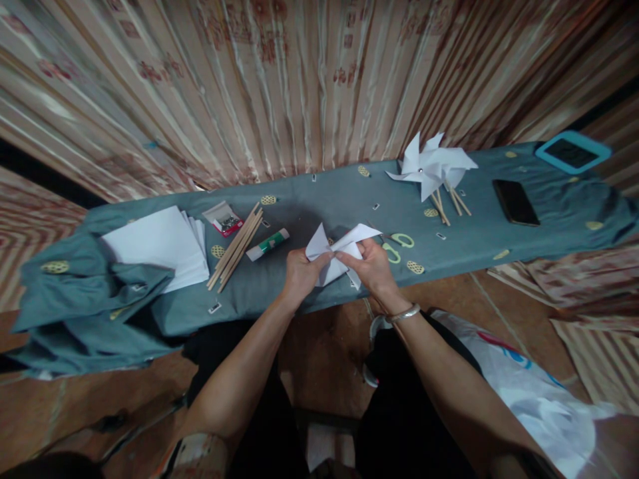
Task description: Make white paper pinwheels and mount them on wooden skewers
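A white paper pinwheel [329, 269], its corners folded in toward the middle, is held over the near edge of the cloth-covered table. My left hand [302, 274] grips its left side, the thumb pressed at the centre. On the other side my right hand [373, 267] is closed on the paper too, its thumb meeting the left one at the middle. No stick shows on this pinwheel. Green-handled scissors [399, 246] lie just right of my right hand, their blades partly hidden by the paper. A green and white glue stick [268, 244] rests left of my left hand.
Wooden sticks [235, 247] lie beside an open box of metal pins [224, 218]. A stack of white paper [154, 246] is at the left. Finished pinwheels on sticks [432, 165], a black phone [515, 202] and a blue-framed device [573, 152] are at the right. A curtain [309, 86] hangs behind.
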{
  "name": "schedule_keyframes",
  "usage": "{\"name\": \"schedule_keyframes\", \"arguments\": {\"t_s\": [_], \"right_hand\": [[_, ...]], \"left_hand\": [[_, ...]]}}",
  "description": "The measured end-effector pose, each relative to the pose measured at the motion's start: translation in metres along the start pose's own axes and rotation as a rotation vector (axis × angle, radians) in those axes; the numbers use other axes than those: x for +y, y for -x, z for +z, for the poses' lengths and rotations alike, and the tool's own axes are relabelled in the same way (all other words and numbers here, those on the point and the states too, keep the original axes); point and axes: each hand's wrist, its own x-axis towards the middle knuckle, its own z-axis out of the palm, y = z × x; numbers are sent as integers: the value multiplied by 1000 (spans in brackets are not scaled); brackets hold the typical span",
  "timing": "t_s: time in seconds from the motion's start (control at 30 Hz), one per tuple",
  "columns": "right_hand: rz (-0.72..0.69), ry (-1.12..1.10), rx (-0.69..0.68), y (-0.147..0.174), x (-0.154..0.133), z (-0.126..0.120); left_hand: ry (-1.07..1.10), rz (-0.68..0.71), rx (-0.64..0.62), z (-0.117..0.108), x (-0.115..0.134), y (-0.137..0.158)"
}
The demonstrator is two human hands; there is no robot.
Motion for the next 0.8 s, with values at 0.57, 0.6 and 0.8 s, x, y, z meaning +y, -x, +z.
{"name": "schedule_keyframes", "arguments": {"t_s": [0.57, 0.6, 0.8], "right_hand": [[42, -42, 7, 2, -3, 3], [41, -43, 10, 2, -3, 3], [15, 0, -3, -2, 1, 2]], "left_hand": [[-75, 37, -13, -2, -4, 0], [-79, 39, -17, -2, -5, 0], [-85, 35, -5, -2, -5, -1]]}}
